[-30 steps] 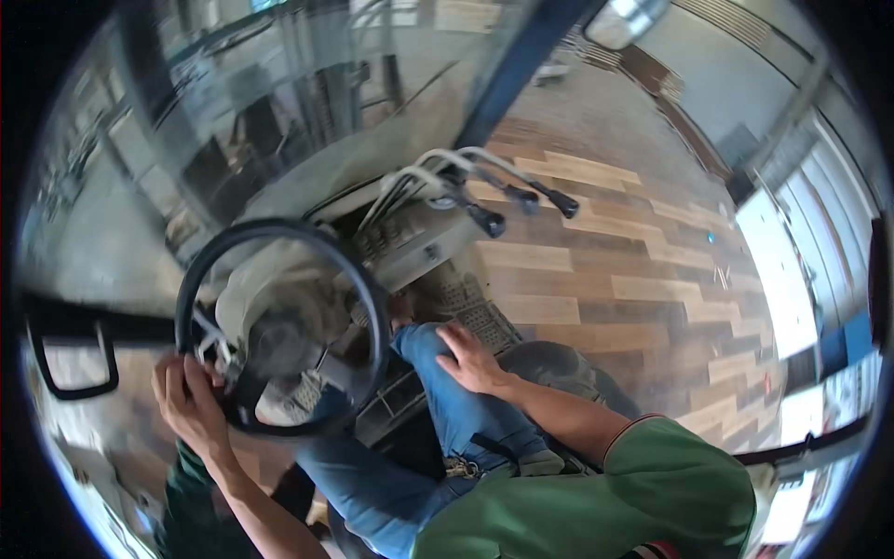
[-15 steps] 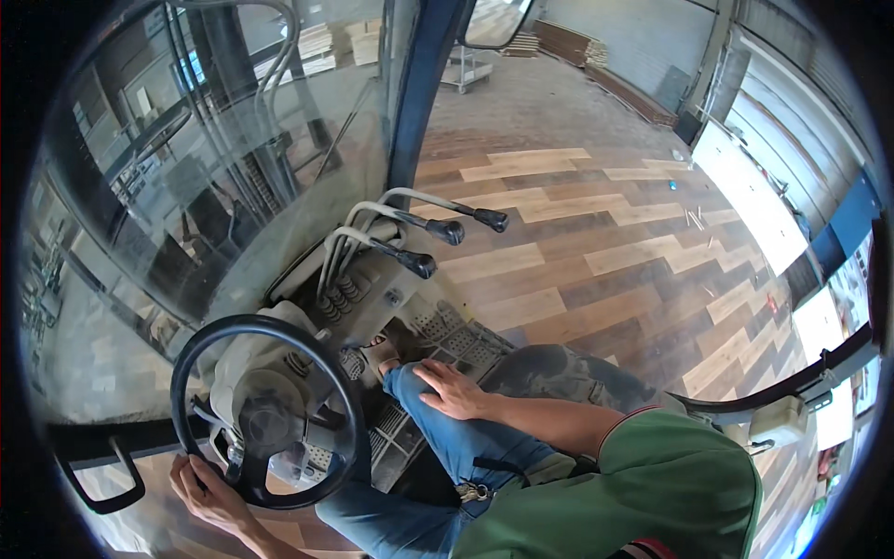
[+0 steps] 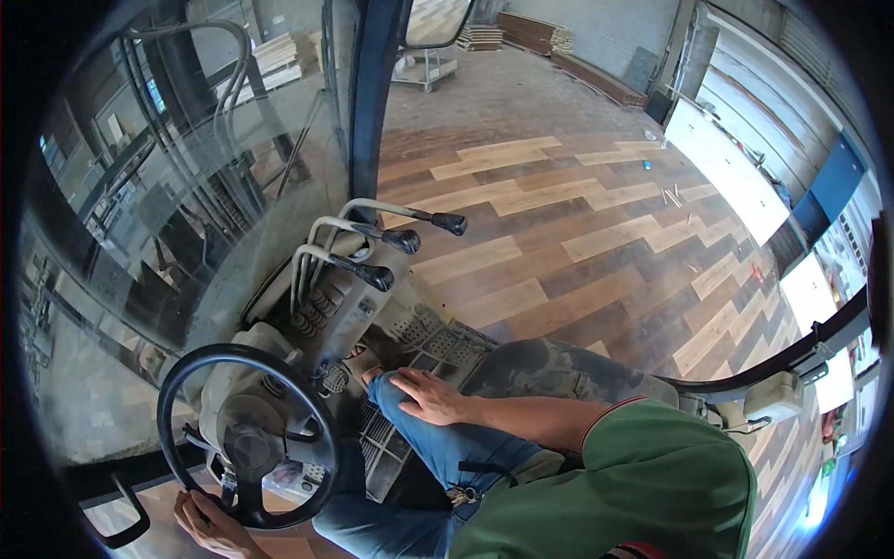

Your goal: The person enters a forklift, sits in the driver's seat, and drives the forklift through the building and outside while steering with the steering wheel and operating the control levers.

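Note:
My left hand (image 3: 212, 524) is closed round the lower left rim of a black steering wheel (image 3: 168, 401). Spread on the right knee of my blue jeans (image 3: 414, 430), my right hand (image 3: 428, 395) lies with its fingers stretched out and holds nothing. Beyond the wheel, a bank of bent metal levers rises from the dusty console (image 3: 340, 312). Their black knobs, one of them the farthest knob (image 3: 450, 224), stand ahead of my right hand, and neither hand touches them. A foot in a sandal (image 3: 361, 361) is near the pedals, partly hidden by my leg.
A scratched windshield (image 3: 251, 177) and a dark blue cab post (image 3: 369, 121) stand ahead, with a mirror (image 3: 438, 20) above. The open right side shows a wood-plank floor (image 3: 559, 242), a wheeled cart (image 3: 426, 71), stacked boards (image 3: 531, 35) and a long white panel (image 3: 722, 168).
The whole view has turned a little to the right, so the wheel, levers and floor sit farther left. My left hand stays on the rim and my right hand on the knee.

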{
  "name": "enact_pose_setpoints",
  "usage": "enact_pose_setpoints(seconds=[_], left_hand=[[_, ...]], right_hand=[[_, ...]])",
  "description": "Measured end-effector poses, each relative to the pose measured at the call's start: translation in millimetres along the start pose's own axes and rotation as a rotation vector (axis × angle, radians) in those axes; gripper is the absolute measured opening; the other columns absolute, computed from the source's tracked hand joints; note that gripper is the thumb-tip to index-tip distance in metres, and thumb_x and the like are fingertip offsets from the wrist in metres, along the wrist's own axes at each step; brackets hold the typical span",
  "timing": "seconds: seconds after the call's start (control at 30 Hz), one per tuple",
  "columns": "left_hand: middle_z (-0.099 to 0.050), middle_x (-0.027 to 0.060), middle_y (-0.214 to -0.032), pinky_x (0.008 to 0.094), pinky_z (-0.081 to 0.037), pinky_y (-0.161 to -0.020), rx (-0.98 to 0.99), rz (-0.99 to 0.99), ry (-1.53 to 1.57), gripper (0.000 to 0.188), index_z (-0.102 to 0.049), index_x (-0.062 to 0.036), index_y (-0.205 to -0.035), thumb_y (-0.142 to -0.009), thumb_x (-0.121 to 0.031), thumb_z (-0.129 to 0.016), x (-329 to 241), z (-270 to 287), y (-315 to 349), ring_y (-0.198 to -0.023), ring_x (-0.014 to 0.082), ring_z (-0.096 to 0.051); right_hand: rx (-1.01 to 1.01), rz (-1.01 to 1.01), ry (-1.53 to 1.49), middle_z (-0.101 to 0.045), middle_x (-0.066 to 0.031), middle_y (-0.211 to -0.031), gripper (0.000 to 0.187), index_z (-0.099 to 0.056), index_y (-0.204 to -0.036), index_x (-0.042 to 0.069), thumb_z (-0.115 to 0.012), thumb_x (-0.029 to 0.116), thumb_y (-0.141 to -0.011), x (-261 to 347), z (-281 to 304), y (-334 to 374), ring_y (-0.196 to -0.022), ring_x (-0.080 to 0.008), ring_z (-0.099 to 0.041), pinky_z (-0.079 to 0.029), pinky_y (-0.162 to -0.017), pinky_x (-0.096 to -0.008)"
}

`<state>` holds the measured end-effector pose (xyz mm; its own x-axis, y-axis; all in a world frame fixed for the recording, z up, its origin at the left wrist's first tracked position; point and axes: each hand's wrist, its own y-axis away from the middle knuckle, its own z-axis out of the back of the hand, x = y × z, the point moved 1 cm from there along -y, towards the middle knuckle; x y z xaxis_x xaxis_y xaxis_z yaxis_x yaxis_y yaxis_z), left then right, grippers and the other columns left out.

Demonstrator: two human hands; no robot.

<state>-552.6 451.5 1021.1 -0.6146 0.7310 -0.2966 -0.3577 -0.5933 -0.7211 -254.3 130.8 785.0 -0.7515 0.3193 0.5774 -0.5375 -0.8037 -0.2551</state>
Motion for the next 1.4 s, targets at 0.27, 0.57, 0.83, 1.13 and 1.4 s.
enact_pose_setpoints(seconds=[0.27, 0.57, 0.83, 1.13, 1.4], left_hand=[[-0.065, 0.0194, -0.114, 0.0433, -0.049, -0.091, 0.016, 0.08, 0.016, 0.035, -0.066, 0.0071, -0.111, -0.107, -0.025, -0.054, 2.5, -9.4, 2.6, -0.104, 0.0367, -0.063], [-0.063, 0.0202, -0.109, 0.0443, -0.048, -0.088, 0.036, 0.08, 0.008, 0.033, -0.065, 0.0068, -0.107, -0.106, -0.024, -0.053, -11.6, -1.3, 7.9, -0.101, 0.0369, -0.061], [-0.062, 0.0188, -0.104, 0.0431, -0.048, -0.086, 0.02, 0.023, 0.036, 0.032, -0.063, 0.0062, -0.1, -0.105, -0.024, -0.054, -24.3, 6.0, 12.7, -0.096, 0.0351, -0.06], [-0.06, 0.0173, -0.101, 0.0433, -0.049, -0.082, 0.052, 0.085, 0.043, 0.028, -0.062, 0.0054, -0.099, -0.104, -0.021, -0.055, -26.0, 10.5, 12.5, -0.093, 0.034, -0.06], [-0.059, 0.0173, -0.105, 0.0429, -0.05, -0.078, 0.028, 0.062, 0.05, 0.025, -0.062, 0.0045, -0.097, -0.103, -0.019, -0.057, -11.5, 4.5, 13.4, -0.092, 0.0337, -0.06]], right_hand=[[0.019, -0.04, 0.012, -0.042, -0.0258, -0.148, 0.064, -0.04, -0.15, 0.004, -0.062, 0.034, -0.098, -2.0, 6.2, 1.7, -0.133, -0.0436, -0.046, -0.038, -0.113, -0.0494], [0.026, -0.056, 0.042, -0.04, -0.0261, -0.149, 0.065, -0.038, -0.151, 0.004, -0.06, 0.037, -0.099, 4.2, 3.0, 11.4, -0.134, -0.0439, -0.044, -0.037, -0.113, -0.0506], [0.057, -0.065, -0.003, -0.042, -0.0256, -0.149, 0.063, -0.039, -0.151, 0.003, -0.059, 0.034, -0.099, 10.0, 14.3, 3.4, -0.138, -0.0397, -0.042, -0.034, -0.116, -0.0479], [0.018, -0.036, 0.002, -0.042, -0.0259, -0.149, 0.066, -0.037, -0.153, 0.004, -0.06, 0.034, -0.099, 8.3, 5.8, 2.1, -0.136, -0.042, -0.044, -0.035, -0.114, -0.0496], [-0.005, -0.015, 0.035, -0.041, -0.0255, -0.148, 0.066, -0.035, -0.154, 0.005, -0.06, 0.033, -0.1, 14.5, 7.8, -0.1, -0.132, -0.045, -0.046, -0.038, -0.112, -0.0514]])
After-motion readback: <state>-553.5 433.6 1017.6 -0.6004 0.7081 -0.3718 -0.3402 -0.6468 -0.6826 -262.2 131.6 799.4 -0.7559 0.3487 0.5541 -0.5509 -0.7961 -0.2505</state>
